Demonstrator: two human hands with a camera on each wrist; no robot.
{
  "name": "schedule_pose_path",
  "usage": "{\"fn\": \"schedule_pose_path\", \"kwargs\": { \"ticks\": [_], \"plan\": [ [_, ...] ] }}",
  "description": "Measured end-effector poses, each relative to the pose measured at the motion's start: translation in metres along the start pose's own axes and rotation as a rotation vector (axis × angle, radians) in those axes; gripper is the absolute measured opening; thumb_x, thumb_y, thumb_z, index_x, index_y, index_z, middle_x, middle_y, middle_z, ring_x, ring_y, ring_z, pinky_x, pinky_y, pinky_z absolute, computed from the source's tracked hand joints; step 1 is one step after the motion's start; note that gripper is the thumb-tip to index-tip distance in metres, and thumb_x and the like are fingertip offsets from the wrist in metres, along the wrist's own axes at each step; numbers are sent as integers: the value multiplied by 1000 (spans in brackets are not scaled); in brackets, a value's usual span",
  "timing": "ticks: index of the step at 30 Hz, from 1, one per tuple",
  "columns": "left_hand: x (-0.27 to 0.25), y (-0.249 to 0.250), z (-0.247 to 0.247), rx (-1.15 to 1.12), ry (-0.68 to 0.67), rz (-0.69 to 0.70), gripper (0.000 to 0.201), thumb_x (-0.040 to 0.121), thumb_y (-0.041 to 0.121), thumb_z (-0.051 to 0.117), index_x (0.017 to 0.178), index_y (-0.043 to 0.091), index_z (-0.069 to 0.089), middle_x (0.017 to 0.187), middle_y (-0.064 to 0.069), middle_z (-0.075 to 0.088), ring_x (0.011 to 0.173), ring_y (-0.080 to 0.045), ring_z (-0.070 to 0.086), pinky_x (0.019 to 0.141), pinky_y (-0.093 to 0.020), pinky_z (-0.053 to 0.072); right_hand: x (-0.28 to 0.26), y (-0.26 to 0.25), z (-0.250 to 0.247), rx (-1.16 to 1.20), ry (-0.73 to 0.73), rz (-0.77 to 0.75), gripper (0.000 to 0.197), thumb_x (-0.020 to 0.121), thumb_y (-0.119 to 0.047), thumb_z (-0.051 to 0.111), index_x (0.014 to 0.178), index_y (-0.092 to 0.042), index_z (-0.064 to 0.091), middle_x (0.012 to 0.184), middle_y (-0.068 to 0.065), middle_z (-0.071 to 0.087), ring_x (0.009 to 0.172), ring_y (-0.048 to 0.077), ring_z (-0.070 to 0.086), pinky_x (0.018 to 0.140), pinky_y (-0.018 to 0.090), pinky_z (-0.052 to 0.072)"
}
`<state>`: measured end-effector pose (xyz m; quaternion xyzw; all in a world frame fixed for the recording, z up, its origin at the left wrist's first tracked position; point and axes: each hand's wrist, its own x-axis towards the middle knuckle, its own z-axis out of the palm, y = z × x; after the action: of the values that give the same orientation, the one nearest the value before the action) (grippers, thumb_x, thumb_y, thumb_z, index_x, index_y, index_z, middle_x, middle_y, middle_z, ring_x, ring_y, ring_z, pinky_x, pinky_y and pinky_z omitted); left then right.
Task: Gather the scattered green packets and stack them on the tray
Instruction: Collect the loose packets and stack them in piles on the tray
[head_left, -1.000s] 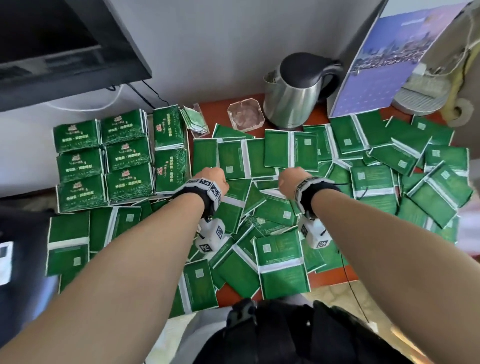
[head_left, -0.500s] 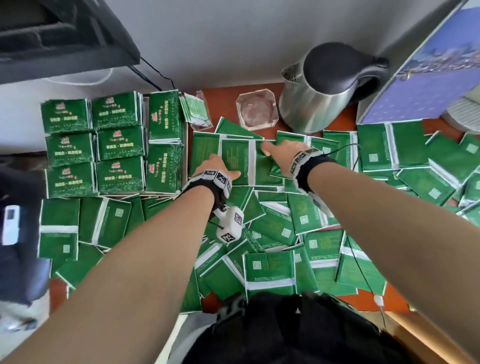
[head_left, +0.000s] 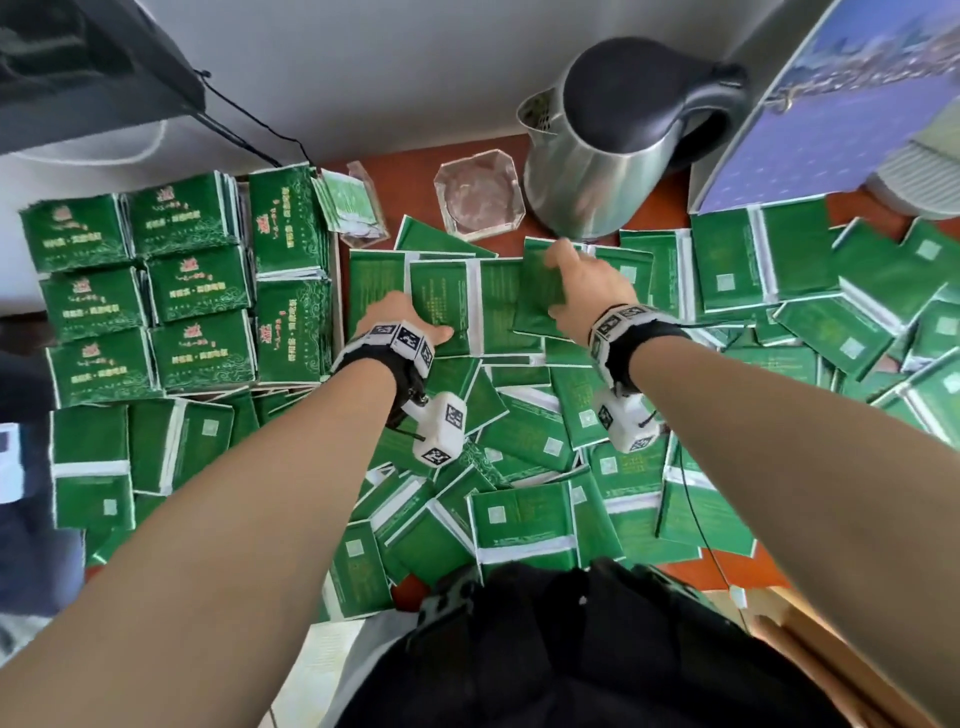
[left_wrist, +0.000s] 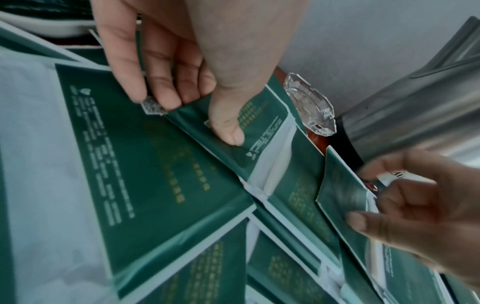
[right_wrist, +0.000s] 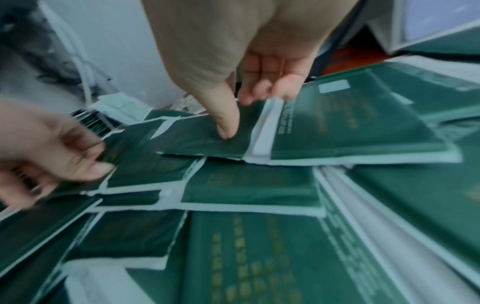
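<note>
Reaching farther back now than a second ago, toward the kettle (head_left: 597, 171). Left hand (head_left: 402, 325) pinching one green packet (head_left: 441, 306), thumb on top. Right hand (head_left: 587, 291) pinching another packet (head_left: 537, 291). Neat stacks (head_left: 176, 291) far left; loose packets (head_left: 524, 519) all over the surface (head_left: 696, 574).

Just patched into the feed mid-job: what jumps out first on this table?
A sea of loose green packets covers the table from the middle to the right edge, while neat stacks fill the far left. Both hands work at the pile's far edge: the left hand pinches one packet, the right hand another. A steel kettle stands just behind them.
</note>
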<state>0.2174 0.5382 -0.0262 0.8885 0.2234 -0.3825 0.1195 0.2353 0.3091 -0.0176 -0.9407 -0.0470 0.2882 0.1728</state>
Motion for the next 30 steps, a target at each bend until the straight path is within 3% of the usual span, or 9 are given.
{"fn": "schedule_pose_path", "kwargs": {
  "ticks": [4, 8, 11, 15, 19, 22, 25, 28, 30],
  "plan": [
    [-3, 3, -2, -67, -2, -39, 63, 80, 48, 80, 114, 3, 53, 111, -15, 65, 89, -31, 60, 68, -36, 47, -3, 20, 2, 36, 180, 255, 38, 93, -35, 65, 120, -14, 50, 120, 9, 54, 100, 32, 59, 79, 42, 50],
    [-2, 3, 0, -113, 4, -78, 71, 80, 46, 81, 125, 2, 49, 120, -17, 63, 107, -35, 63, 75, -38, 49, 0, 32, 7, 86, 204, 548, 56, 92, -36, 68, 136, -9, 46, 146, 18, 35, 127, 40, 46, 96, 46, 46],
    [-2, 4, 1, -139, 0, -100, 72, 80, 45, 82, 128, 2, 48, 125, -18, 62, 111, -36, 62, 81, -41, 50, 3, 29, 6, 151, 213, 642, 65, 90, -33, 72, 140, -7, 40, 150, 19, 29, 129, 42, 43, 100, 47, 43],
    [2, 7, 1, -153, -14, -127, 77, 79, 43, 82, 132, 1, 45, 127, -18, 61, 112, -36, 62, 84, -41, 51, 13, 31, 2, 244, 214, 698, 65, 84, -22, 78, 134, -7, 38, 141, 18, 36, 120, 41, 53, 96, 46, 46],
    [5, 8, -2, -161, -25, -146, 85, 78, 41, 84, 137, -2, 41, 131, -19, 60, 117, -37, 61, 87, -41, 50, 16, 39, 0, 310, 216, 676, 74, 80, -23, 83, 134, -6, 35, 138, 20, 45, 117, 41, 56, 92, 45, 49],
    [4, 9, -6, -154, -29, -126, 77, 77, 41, 85, 128, -2, 47, 127, -18, 62, 115, -35, 62, 80, -38, 47, 15, 43, -1, 321, 236, 643, 72, 76, -27, 86, 126, -6, 38, 127, 19, 57, 118, 40, 56, 94, 47, 50],
    [1, 9, -8, -138, -28, -106, 68, 77, 42, 85, 118, 0, 52, 125, -18, 63, 113, -35, 62, 81, -38, 48, 10, 43, -5, 370, 230, 599, 62, 79, -23, 82, 121, -8, 40, 117, 14, 62, 106, 35, 60, 87, 42, 51],
    [-7, 12, -10, -118, -1, -63, 56, 81, 39, 83, 111, 2, 54, 109, -14, 62, 104, -32, 63, 75, -35, 47, 1, 40, -11, 415, 221, 530, 52, 84, -14, 77, 120, -7, 40, 109, 12, 58, 89, 29, 56, 75, 36, 46],
    [-13, 14, -11, -76, 25, -13, 42, 84, 33, 80, 97, 5, 51, 92, -8, 57, 88, -29, 59, 70, -33, 46, -5, 39, -15, 430, 232, 496, 49, 84, -7, 73, 121, -6, 40, 105, 10, 55, 87, 27, 54, 72, 35, 44]
  ]
}}
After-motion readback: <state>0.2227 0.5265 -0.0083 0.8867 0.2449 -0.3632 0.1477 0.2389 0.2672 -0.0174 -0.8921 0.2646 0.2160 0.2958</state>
